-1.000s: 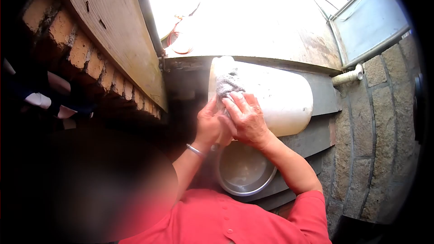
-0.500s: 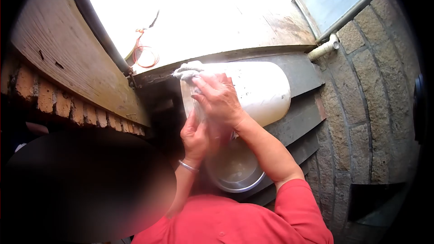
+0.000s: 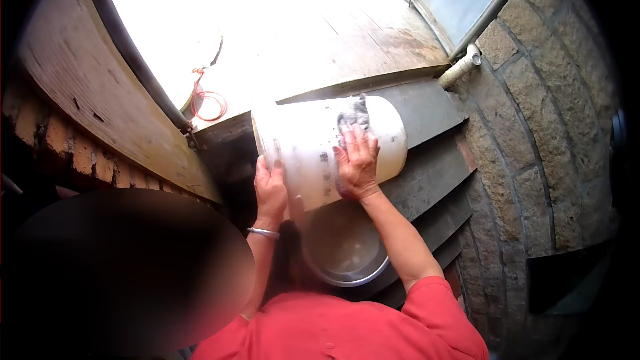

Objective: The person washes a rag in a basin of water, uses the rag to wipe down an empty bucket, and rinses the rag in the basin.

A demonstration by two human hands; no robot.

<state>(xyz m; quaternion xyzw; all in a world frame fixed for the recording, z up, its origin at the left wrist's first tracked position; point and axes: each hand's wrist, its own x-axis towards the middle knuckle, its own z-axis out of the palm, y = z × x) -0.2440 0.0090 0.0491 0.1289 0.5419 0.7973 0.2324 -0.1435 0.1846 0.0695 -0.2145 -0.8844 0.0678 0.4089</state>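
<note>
A white plastic bucket lies on its side on grey steps, its open end toward the left and dark marks on its wall. My left hand grips the bucket's rim at the near left. On the bucket's upper side, toward its base, my right hand presses a dark grey cloth against the wall, fingers extended over it. Below the bucket, close to my body, stands a metal basin with cloudy water in it. The bucket's inside is hidden from me.
Stone steps descend on the right beside a stone block wall. A pale pipe sticks out near a framed panel. Wooden boarding over bricks borders the left. Orange wire lies on the bright ledge.
My right hand has slid the cloth rightward from the bucket's rim toward its base. My left hand has moved slightly left and up along the rim. The view has shifted a little.
</note>
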